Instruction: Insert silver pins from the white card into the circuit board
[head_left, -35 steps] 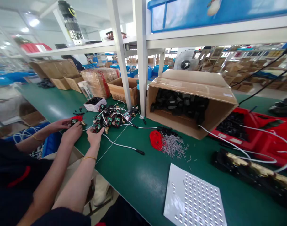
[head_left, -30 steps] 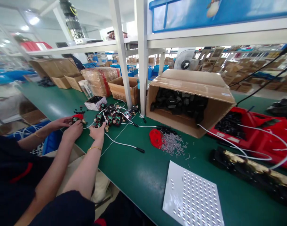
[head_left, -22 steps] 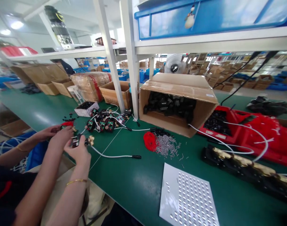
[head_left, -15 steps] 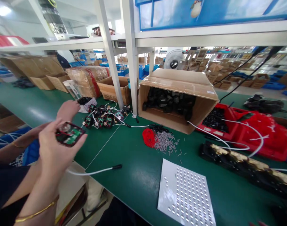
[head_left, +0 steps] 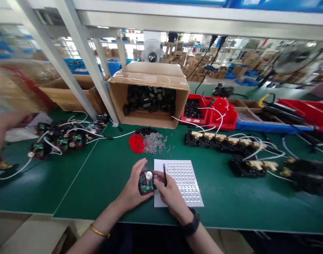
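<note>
My left hand (head_left: 132, 188), with a gold bracelet on its wrist, is closed on a small green circuit board with a round silver part (head_left: 146, 181). It holds the board just above the table's near edge. My right hand (head_left: 169, 193), wearing a black watch, touches the board's right side. A thin dark tool (head_left: 164, 175) is pinched between that hand's fingers. Both hands sit at the left edge of a white perforated sheet (head_left: 185, 178) lying flat on the green table (head_left: 103, 176).
A cardboard box (head_left: 150, 76) lying on its side holds black parts. A red cap (head_left: 136, 143) and a pile of metal pins (head_left: 154, 142) lie before it. At the left are wired boards (head_left: 63, 137) and another person's hand (head_left: 10, 119); black and brass assemblies (head_left: 222, 139) and red bins (head_left: 203, 118) are at the right.
The view has swung right. My left hand picked one board off the left heap and carried it over to the white sheet. My right hand with the dark tool has joined it.
</note>
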### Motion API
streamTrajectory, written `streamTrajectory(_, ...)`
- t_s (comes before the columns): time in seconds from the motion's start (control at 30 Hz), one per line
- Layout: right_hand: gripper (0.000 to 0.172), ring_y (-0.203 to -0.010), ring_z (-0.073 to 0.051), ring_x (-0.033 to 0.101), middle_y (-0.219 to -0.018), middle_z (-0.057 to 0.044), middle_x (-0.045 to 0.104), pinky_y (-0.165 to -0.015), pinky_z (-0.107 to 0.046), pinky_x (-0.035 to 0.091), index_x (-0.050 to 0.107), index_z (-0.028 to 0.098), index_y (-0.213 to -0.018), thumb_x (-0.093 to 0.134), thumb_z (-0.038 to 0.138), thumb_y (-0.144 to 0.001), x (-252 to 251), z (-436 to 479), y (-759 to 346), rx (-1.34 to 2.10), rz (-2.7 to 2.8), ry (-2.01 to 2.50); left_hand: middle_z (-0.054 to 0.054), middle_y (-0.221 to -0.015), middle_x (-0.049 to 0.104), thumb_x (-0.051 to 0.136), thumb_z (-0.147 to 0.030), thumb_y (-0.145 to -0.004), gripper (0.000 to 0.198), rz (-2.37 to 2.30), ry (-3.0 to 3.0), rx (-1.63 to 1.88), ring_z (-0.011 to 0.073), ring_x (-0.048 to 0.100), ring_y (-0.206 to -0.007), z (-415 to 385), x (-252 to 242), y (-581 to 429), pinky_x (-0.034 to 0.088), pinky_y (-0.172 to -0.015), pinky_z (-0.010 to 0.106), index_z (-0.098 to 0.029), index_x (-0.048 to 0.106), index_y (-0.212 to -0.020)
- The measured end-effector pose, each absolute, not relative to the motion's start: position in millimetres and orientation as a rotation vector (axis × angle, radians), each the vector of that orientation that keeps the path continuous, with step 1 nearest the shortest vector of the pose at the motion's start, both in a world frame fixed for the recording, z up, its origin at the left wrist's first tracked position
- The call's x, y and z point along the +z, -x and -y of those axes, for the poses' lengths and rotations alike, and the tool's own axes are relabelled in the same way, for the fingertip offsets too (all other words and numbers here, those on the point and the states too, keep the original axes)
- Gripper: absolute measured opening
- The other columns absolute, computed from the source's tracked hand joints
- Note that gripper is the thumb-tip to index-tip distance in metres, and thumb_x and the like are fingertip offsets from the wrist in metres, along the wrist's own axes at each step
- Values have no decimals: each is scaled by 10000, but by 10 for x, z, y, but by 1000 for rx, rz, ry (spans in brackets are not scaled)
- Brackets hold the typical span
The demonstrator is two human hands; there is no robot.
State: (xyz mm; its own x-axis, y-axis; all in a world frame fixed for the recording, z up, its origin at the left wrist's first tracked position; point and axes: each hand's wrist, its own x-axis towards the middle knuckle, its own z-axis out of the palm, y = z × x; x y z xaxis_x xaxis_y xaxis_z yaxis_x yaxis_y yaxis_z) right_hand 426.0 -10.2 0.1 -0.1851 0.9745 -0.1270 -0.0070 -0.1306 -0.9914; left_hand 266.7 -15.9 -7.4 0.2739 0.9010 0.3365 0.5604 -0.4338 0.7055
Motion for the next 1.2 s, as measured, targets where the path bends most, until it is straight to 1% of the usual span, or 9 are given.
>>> streamTrajectory(0.07,318,-922,-242,596,-976,-98,664,-855,-380,445,638,135,-1008,590,349,-778,-34,158,-4281,1450,1243,1236,157,-1406,269,761,-241,-637,915,-1448,-1967,1141,306,265,-1323,227,-145,-2705,260,-1090,521,-206,202,-1361)
streamTrajectory(0.2,309,-874,-226,595,-934,-86,649,-807,-353,454,606,135,-989,605,335,-754,6,209,-4257,1465,1239,1268,122,-1338,376,764,-295,-639,727,-1673,-1673,1212,309,370,-1263,382,-192,-2743,296,-1060,516,-210,369,-1244)
streamTrajectory(0.4,267,-901,-212,592,-962,-78,640,-781,-319,462,584,148,-997,597,288,-770,-51,218,-4271,1466,1252,1219,115,-1321,425,720,-317,-697,800,-1522,-1319,1192,280,431,-1228,507,-221,-2797,341,-1030,478,-250,238,-1332)
streamTrajectory(0.5,344,-846,-202,604,-909,-56,654,-745,-321,471,554,162,-1121,567,308,-810,-73,196,-4343,1470,1279,1220,123,-1303,432,714,-299,-702,793,-1449,-1273,1217,277,442,-1219,510,-237,-2787,341,-1025,484,-251,210,-1313)
streamTrajectory(0.6,392,-898,-203,603,-943,-34,666,-840,-359,452,538,205,-1213,543,282,-828,-3,130,-4403,1459,1409,1205,133,-1271,432,733,-298,-677,756,-1371,-1341,1156,286,463,-1188,498,-260,-2727,356,-1006,499,-232,243,-1248)
streamTrajectory(0.73,318,-991,-210,592,-1052,-34,664,-915,-372,428,638,205,-1084,560,186,-777,118,43,-4435,1488,1581,1099,134,-1249,419,736,-305,-677,693,-1301,-1470,1060,291,481,-1158,494,-307,-2629,363,-993,524,-230,275,-1189)
streamTrajectory(0.9,219,-846,-192,632,-920,-52,690,-757,-313,481,656,168,-965,591,200,-759,122,-31,-4484,1513,1621,1128,135,-1274,401,731,-313,-690,695,-1278,-1644,1018,327,399,-1241,513,-360,-2557,299,-1025,584,-250,275,-1211)
streamTrajectory(1.03,50,-638,-128,580,-706,-10,650,-560,-218,411,634,152,-780,605,183,-754,178,-152,-4529,1382,1831,1183,133,-1292,414,729,-308,-699,738,-1227,-1740,979,327,383,-1260,499,-352,-2543,269,-1040,607,-271,247,-1257)
streamTrajectory(1.2,119,-559,-96,510,-616,23,597,-537,-216,317,592,159,-675,611,212,-779,404,-344,-4551,1109,2306,1122,151,-1306,413,733,-292,-687,756,-1239,-1816,924,362,321,-1301,468,-337,-2560,265,-1037,626,-249,264,-1279)
